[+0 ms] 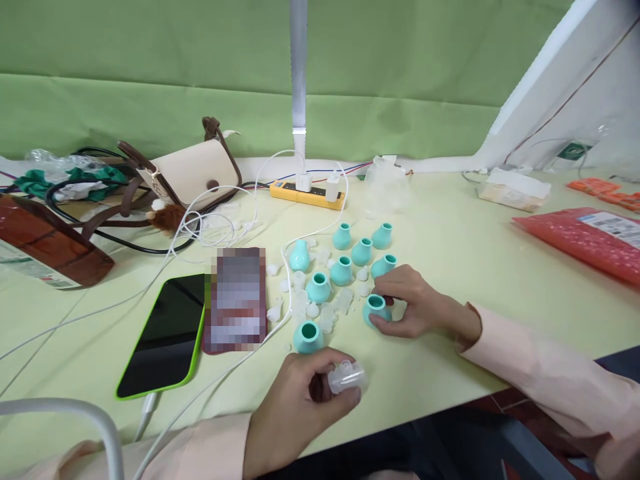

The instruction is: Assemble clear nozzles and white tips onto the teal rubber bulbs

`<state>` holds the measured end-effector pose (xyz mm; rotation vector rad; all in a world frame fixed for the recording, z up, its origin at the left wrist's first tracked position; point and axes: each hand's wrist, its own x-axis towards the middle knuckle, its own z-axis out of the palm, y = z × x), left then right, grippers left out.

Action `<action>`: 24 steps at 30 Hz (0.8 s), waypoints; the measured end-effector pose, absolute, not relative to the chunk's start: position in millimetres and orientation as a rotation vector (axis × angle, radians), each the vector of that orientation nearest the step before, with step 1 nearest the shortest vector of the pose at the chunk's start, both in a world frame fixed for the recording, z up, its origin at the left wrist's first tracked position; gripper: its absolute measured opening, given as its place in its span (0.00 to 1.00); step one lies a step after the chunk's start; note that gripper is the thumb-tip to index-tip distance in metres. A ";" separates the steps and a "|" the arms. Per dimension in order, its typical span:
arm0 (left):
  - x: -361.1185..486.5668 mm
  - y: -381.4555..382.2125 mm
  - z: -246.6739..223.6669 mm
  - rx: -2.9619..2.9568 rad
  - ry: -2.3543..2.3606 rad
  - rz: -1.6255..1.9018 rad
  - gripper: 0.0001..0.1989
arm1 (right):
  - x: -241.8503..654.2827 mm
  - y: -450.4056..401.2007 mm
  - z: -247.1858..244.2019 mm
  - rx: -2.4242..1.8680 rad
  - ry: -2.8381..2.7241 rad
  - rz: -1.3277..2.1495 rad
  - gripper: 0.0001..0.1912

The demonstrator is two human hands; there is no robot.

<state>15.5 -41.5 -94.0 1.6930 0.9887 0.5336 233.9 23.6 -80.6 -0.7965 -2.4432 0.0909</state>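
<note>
Between the thumb and fingers of my left hand (300, 403) is a clear plastic tube (347, 377), held low over the table's front edge. My right hand (413, 303) grips a small teal pot (377, 311) at its side, thumb and fingers around it; its round opening faces up. Several similar teal pots stand behind, among them one just beyond my left hand (308, 337) and one further left (319, 287). A glossy teal piece (300, 256) is at the group's left. Small clear and white plastic parts (327, 317) lie scattered between the pots.
Left of the pots lie a black-screened phone (165, 337) in a green case and a blurred phone (237, 300). A white cable (287, 293) runs beside the pots. Behind are a yellow power strip (305, 195) and a cream bag (195, 172); a red package (585, 240) lies right.
</note>
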 end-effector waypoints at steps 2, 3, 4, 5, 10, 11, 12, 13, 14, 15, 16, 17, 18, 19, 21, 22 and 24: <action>15.5 -41.8 -96.7 1.735 0.977 0.552 0.09 | 242.6 29.2 -75.2 -0.821 -2.537 0.127 0.04; 15.7 -42.0 -97.6 1.767 0.968 0.562 0.09 | 245.8 31.2 -72.6 -0.840 -2.574 0.127 0.03; 15.9 -42.1 -97.9 1.797 0.960 0.571 0.10 | 248.2 32.5 -70.0 -0.860 -2.607 0.115 0.03; 16.3 -42.2 -97.8 1.820 0.953 0.578 0.11 | 249.9 33.0 -67.5 -0.879 -2.637 0.098 0.03; 17.9 -41.9 -94.1 1.835 0.973 0.577 0.10 | 252.8 30.0 -58.3 -0.954 -2.740 -0.010 0.06; 18.0 -41.8 -93.6 1.831 0.985 0.578 0.11 | 253.2 29.4 -57.6 -0.968 -2.747 -0.053 0.07; 18.1 -41.8 -93.4 1.826 0.997 0.582 0.11 | 253.5 28.8 -57.3 -0.973 -2.745 -0.113 0.10; 18.2 -41.8 -93.5 1.821 1.006 0.589 0.11 | 253.4 28.2 -57.5 -0.963 -2.720 -0.190 0.13; 18.2 -41.8 -93.8 1.813 1.013 0.596 0.11 | 252.6 27.3 -58.3 -0.930 -2.654 -0.286 0.16; 18.2 -41.7 -94.4 1.804 1.018 0.603 0.11 | 250.9 26.0 -59.6 -0.877 -2.555 -0.392 0.17; 18.1 -41.7 -95.1 1.793 1.019 0.607 0.11 | 248.2 24.0 -61.2 -0.810 -2.441 -0.493 0.18; 18.0 -41.7 -95.9 1.783 1.020 0.612 0.11 | 244.3 21.3 -63.1 -0.738 -2.340 -0.576 0.17; 17.8 -41.7 -96.6 1.771 1.021 0.615 0.12 | 239.4 17.9 -65.1 -0.668 -2.281 -0.635 0.15; 17.6 -41.7 -97.0 1.761 1.022 0.617 0.12 | 233.9 13.9 -67.2 -0.609 -2.274 -0.669 0.12; 16.9 -41.9 -96.8 1.750 1.027 0.638 0.13 | 222.5 5.2 -71.4 -0.525 -2.385 -0.662 0.09; 16.4 -42.1 -96.0 1.747 1.028 0.658 0.14 | 217.5 1.0 -73.6 -0.489 -2.457 -0.621 0.09; 15.7 -42.5 -93.2 1.747 1.016 0.701 0.15 | 210.4 -5.4 -78.5 -0.444 -2.561 -0.453 0.12</action>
